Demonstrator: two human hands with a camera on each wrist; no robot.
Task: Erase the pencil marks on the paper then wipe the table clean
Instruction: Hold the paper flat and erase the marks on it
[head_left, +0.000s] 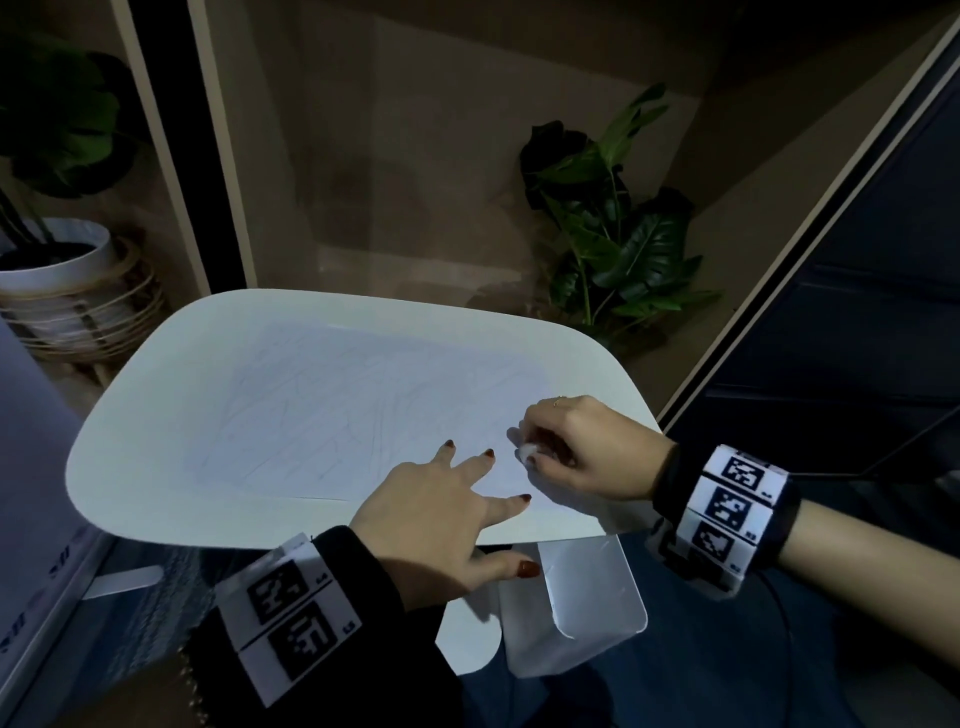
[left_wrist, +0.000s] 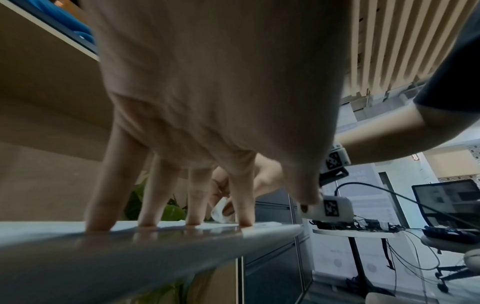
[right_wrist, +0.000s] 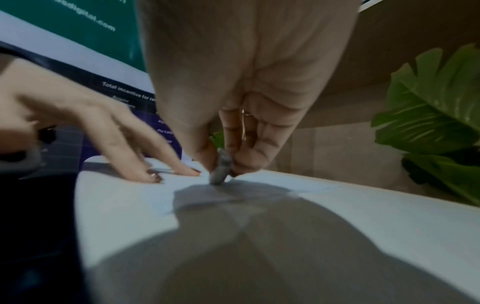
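The paper lies flat on the table, long axis left to right; the right hand pinches the eraser at the paper's near right corner. The left hand, fingers spread flat, presses the paper's near edge just left of the eraser; the remaining pencil marks stretch leftward and away.

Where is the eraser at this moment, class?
In the head view, the eraser is pinched in the right hand, pressed onto the paper near its right near corner, just right of the left hand.

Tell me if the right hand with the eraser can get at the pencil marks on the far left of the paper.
Probably yes: the right hand pinches the eraser, and nothing lies on the paper except the left hand pressing its near edge.
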